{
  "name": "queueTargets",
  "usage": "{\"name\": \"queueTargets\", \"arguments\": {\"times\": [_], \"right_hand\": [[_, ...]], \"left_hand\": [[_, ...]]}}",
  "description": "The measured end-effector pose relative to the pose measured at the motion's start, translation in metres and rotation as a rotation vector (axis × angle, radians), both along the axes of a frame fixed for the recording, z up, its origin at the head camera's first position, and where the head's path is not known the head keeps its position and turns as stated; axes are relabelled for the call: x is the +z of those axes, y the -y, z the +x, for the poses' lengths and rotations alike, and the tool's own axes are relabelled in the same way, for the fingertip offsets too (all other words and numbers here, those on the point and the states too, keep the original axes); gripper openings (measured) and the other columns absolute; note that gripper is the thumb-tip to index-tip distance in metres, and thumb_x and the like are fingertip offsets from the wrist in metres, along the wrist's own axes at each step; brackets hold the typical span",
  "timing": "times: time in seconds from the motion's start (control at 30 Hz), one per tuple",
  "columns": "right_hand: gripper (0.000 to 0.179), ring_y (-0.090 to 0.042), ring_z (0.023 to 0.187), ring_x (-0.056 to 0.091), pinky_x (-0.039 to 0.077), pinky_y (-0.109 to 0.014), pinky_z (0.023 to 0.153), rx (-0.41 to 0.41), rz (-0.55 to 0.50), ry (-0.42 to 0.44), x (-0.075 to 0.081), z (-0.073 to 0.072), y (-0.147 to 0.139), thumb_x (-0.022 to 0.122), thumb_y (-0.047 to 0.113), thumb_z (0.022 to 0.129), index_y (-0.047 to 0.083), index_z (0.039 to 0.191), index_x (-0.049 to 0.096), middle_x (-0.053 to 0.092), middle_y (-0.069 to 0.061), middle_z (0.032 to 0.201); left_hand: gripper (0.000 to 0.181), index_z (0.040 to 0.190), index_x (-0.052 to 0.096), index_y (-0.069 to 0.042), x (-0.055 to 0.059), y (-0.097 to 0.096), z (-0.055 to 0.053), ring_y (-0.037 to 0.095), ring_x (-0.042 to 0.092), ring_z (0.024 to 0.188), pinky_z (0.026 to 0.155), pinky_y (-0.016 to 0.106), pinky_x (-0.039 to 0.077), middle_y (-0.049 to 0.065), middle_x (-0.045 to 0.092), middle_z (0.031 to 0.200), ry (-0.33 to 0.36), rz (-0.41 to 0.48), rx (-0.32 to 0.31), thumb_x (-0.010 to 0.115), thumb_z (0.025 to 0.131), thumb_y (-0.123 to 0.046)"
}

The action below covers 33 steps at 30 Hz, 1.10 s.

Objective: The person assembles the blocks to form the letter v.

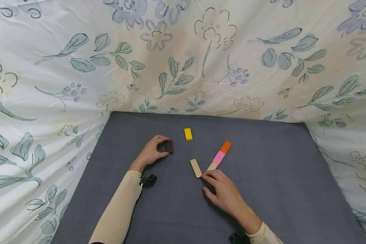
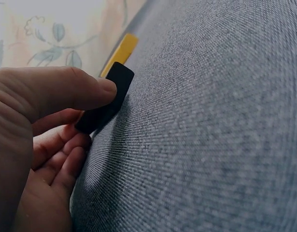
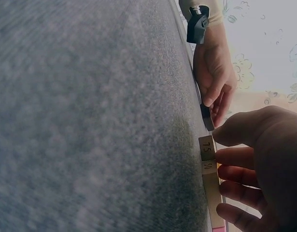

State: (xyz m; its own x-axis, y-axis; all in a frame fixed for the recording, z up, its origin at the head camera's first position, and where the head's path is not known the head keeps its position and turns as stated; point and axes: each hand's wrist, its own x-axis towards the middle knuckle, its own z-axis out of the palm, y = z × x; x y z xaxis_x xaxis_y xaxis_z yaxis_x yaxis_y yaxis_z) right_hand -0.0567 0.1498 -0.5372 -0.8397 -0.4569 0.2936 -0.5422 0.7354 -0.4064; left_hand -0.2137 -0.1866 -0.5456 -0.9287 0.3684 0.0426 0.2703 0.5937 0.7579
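A dark brown block [image 1: 169,147] stands at the left of the group, and my left hand [image 1: 149,152] pinches it between thumb and fingers. In the left wrist view the thumb lies along the near side of this block [image 2: 107,99]. My right hand [image 1: 224,191] has its fingertips at the near ends of two plain wooden blocks, the left one [image 1: 196,168] and the right one [image 1: 211,166]; its thumb is apart from them. From the right wrist, one block end [image 3: 206,148] reads 75. A pink block [image 1: 218,158] and an orange block [image 1: 225,147] continue the right wooden block's line.
A yellow block [image 1: 188,134] lies farther back, between the dark block and the orange one. Grey cloth [image 1: 277,189] covers the table. Flowered fabric [image 1: 177,61] hangs behind and at both sides. Black wrist devices [image 1: 148,180] sit by both sleeves.
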Motion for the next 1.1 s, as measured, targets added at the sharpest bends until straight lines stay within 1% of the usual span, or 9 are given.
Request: {"name": "queueTargets", "arguments": {"times": [0.33,0.5,0.83,1.1], "right_hand": [[0.043,-0.019,0.117,0.06,0.055,-0.045,0.098,0.005,-0.01,-0.008,-0.001,0.0,0.0,0.09,0.016,0.087,0.008,0.129,0.08,0.067,0.001,0.123],[0.043,-0.019,0.118,0.06,0.055,-0.045,0.098,0.003,-0.011,-0.004,-0.002,0.001,0.0,0.089,0.015,0.088,0.008,0.129,0.08,0.067,0.001,0.123],[0.043,-0.02,0.119,0.06,0.055,-0.045,0.099,-0.008,-0.01,-0.005,-0.003,0.001,0.0,0.089,0.014,0.087,0.009,0.129,0.079,0.067,0.001,0.123],[0.043,-0.02,0.119,0.06,0.055,-0.046,0.099,-0.014,-0.015,-0.004,-0.002,0.002,0.001,0.089,0.014,0.087,0.009,0.129,0.08,0.067,0.001,0.124]], "left_hand": [[0.059,0.145,0.067,-0.008,0.002,-0.001,0.001,0.037,0.058,0.132,0.112,0.058,0.045,0.014,0.059,0.145,0.008,-0.004,0.009,0.089,0.091,-0.012],[0.059,0.144,0.067,-0.008,0.002,-0.002,0.002,0.035,0.059,0.128,0.11,0.057,0.047,0.012,0.059,0.144,0.01,-0.003,0.015,0.091,0.09,-0.014],[0.059,0.141,0.068,-0.008,0.004,-0.008,0.006,0.032,0.06,0.123,0.108,0.053,0.048,0.011,0.061,0.141,0.014,0.017,0.024,0.093,0.088,-0.013],[0.057,0.141,0.068,-0.007,0.006,-0.013,0.008,0.031,0.06,0.121,0.107,0.052,0.049,0.012,0.061,0.139,0.02,0.014,0.027,0.092,0.089,-0.015]]}}
